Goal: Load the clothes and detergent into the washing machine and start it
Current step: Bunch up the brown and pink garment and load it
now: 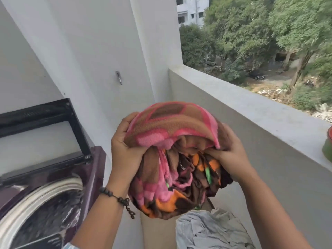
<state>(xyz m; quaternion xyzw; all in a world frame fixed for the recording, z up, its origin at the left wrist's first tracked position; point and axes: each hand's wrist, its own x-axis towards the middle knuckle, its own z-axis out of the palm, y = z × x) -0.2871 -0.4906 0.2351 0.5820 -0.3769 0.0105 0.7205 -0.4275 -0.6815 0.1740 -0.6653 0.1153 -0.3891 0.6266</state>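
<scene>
Both hands are full: the left grip [125, 150] and the right grip [228, 153] each clutch a side of a bunched pink, brown and orange blanket [172, 159], held up between them, likely to keep it from trailing. The washing machine [53, 186] stands to the left of the grips, lid [41, 130] raised, so the drum is ready. More pale clothes [206, 230] lie below the grips, not yet loaded.

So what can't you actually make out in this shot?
- Head view: the washing machine is cut off by the left and bottom edges, so its controls are out of sight.
- Drum contents: dark, blurred behind glare.
- The bundle of clothes hides the fingertips of the left hand and right hand.
- Detergent: not in view.
- Grey cloth: cropped by the bottom edge.
</scene>
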